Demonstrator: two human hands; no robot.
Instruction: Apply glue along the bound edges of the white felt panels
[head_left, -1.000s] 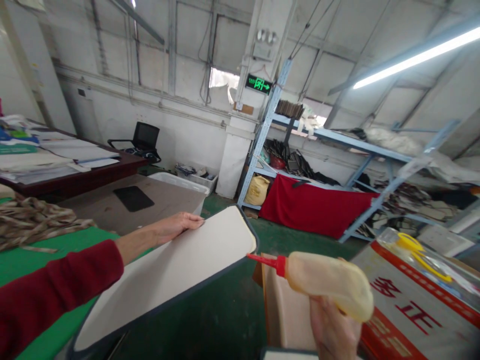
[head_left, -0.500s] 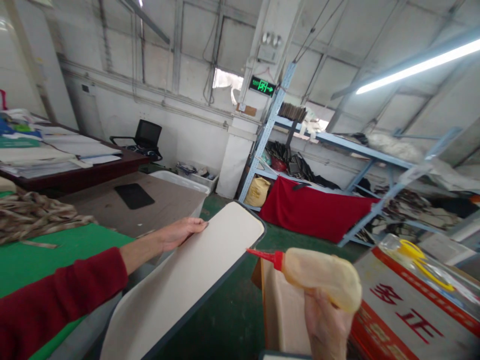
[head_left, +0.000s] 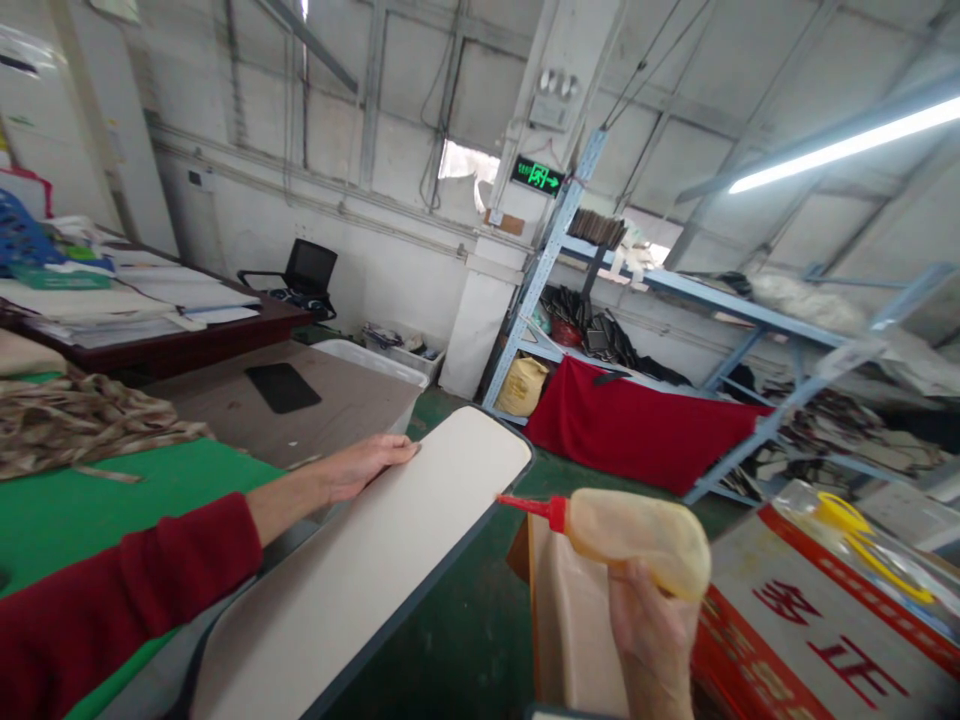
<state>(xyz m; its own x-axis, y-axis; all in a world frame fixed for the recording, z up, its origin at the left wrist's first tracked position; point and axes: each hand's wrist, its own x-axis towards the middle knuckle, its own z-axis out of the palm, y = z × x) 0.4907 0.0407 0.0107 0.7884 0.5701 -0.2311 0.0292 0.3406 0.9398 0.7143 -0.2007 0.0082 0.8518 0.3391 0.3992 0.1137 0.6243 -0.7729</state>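
Note:
My left hand [head_left: 375,463] pinches the left edge of a long cream panel [head_left: 397,560] with rounded corners and a dark edging. The panel slants from the lower left toward the middle of the view. In my right hand [head_left: 651,620] is a squeeze bottle [head_left: 637,535], lying nearly level, with a yellowish, see-through body and a red pointed nozzle. The nozzle's tip is at the panel's right edge, close to the far corner; whether it touches I cannot tell. My right fingers are partly hidden behind the bottle.
A white and red box [head_left: 825,610] with yellow-handled scissors [head_left: 862,530] on it stands at right. Left lie a green surface [head_left: 165,510] and heaped strips of cloth [head_left: 90,425]. Farther off are a blue rack [head_left: 540,270], a red cloth [head_left: 637,425] and a chair [head_left: 307,270].
The bottle has tilted slightly toward level, its nozzle staying by the panel's right edge. My left hand keeps its hold. The surroundings have shifted a little to the right in view.

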